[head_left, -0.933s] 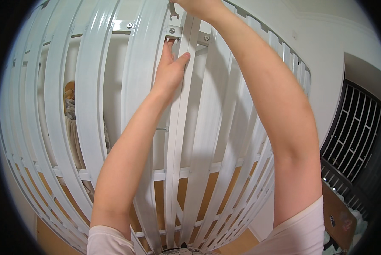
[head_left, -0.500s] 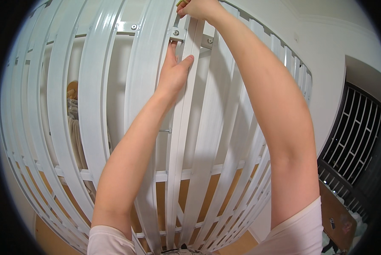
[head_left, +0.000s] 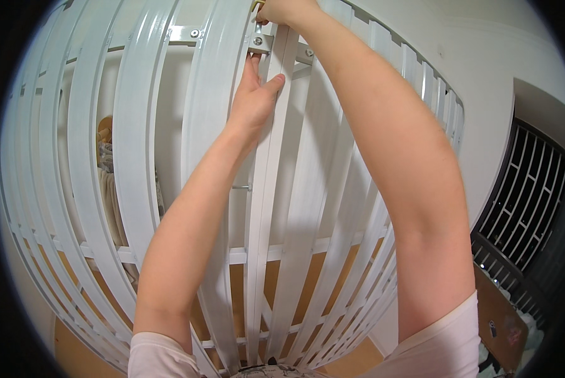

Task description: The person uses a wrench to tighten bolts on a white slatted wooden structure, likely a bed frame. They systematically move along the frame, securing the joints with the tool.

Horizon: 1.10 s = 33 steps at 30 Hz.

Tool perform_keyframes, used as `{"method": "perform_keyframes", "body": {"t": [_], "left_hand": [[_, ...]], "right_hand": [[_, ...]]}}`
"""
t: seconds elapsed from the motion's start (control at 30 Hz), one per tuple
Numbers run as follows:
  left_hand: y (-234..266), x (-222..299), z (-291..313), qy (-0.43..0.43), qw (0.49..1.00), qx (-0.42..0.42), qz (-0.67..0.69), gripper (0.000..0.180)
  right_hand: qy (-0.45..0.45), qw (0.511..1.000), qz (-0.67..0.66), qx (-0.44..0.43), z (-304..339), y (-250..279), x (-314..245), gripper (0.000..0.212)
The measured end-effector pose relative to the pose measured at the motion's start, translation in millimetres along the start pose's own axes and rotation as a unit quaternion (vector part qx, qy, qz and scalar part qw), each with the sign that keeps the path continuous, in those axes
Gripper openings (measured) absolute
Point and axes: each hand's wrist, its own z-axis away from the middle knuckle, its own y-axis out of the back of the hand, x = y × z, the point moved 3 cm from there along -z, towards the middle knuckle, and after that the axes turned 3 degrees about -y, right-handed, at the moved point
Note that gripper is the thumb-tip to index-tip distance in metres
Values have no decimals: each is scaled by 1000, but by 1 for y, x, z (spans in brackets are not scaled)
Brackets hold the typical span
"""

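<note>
A white metal slatted frame (head_left: 210,126) fills the view. At its upper middle, a small bracket (head_left: 268,44) with a bolt head (head_left: 258,41) sits beside the central rail. My left hand (head_left: 252,101) reaches up below it, fingers stretched to its underside and fingertips partly hidden; the thumb stands apart by the rail. Just above the bracket, at the top edge of the view, my right hand (head_left: 287,11) is closed on a thin metal tool (head_left: 258,28) with a yellowish part. The tool points down toward the bolt; its exact kind is unclear.
Another bolt (head_left: 249,188) sticks out sideways from the rail lower down. Left, behind the slats, hang pale cloths (head_left: 111,195) near a wooden piece (head_left: 105,129). A barred window (head_left: 526,189) is at right, with a brown board (head_left: 501,318) below it.
My view has shifted slightly, so the frame and both hands sit a little higher and further left. The right hand has moved slightly left, and more of the tool's metal shaft shows.
</note>
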Motion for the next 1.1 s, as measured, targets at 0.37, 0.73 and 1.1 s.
{"method": "perform_keyframes", "body": {"t": [0.37,0.73,1.1], "left_hand": [[-3,0,0,15,1000,-12,13,83],[-4,10,3,19,1000,-12,6,86],[3,85,48,17,893,-105,-437,62]], "right_hand": [[-57,997,-33,-41,-3,2,3,31],[-46,977,-26,-209,-47,-22,14,29],[55,996,-48,-48,-3,-19,36,30]]}}
